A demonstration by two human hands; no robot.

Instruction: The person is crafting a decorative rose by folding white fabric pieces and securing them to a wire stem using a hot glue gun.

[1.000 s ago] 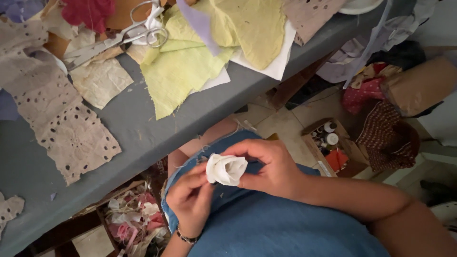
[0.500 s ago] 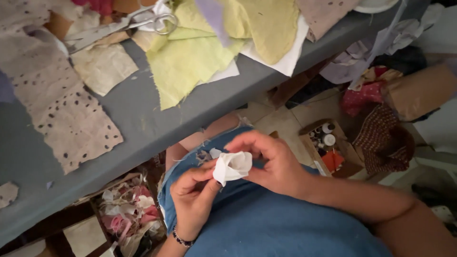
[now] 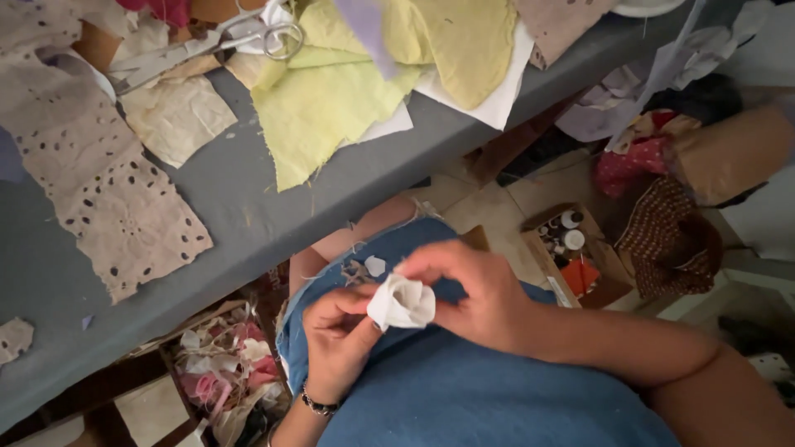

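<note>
White fabric roll (image 3: 402, 303), yellow-green cloth (image 3: 331, 108)

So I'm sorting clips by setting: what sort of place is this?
Probably a home sewing or fabric-craft corner: fabric pieces and scissors lie on the grey table, and both hands shape a white fabric scrap.

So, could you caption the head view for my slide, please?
Both hands pinch a rolled white fabric piece over a denim lap.

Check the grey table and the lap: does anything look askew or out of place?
Yes. Yellow-green fabric overhangs the grey table edge, fraying. Fabric scraps lie on the blue lap beside the white fabric roll.
</note>
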